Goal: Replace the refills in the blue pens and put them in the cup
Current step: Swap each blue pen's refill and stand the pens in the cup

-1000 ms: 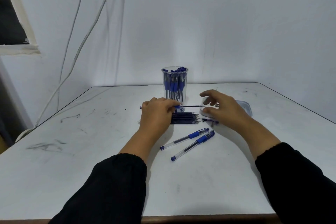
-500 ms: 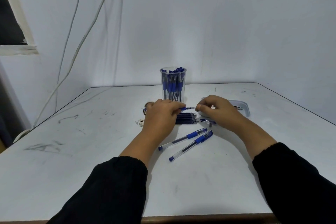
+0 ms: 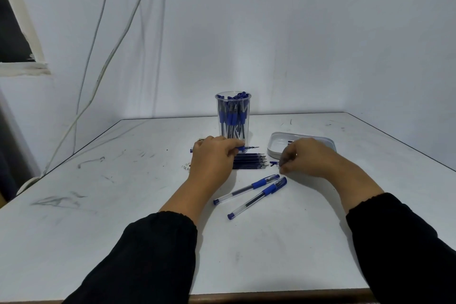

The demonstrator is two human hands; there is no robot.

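My left hand (image 3: 212, 155) grips a blue pen (image 3: 246, 147) held level, its tip pointing right, just in front of the clear cup (image 3: 233, 116) full of blue pens. Under the hand lies a stack of dark refills (image 3: 250, 163). My right hand (image 3: 303, 157) is curled down at the table, its fingertips pinched on a small blue pen cap (image 3: 274, 163) right of the refills. Two capped blue pens (image 3: 246, 189) (image 3: 257, 197) lie side by side nearer to me.
A shallow white tray (image 3: 276, 142) with a few thin pieces sits behind my right hand. Small scraps (image 3: 186, 167) lie left of my left hand. The white table (image 3: 98, 205) meets walls at the back and right; cables hang at the left.
My right hand has left the pen's tip and dropped to the table onto the small blue cap. My left hand still holds the pen in the same place.
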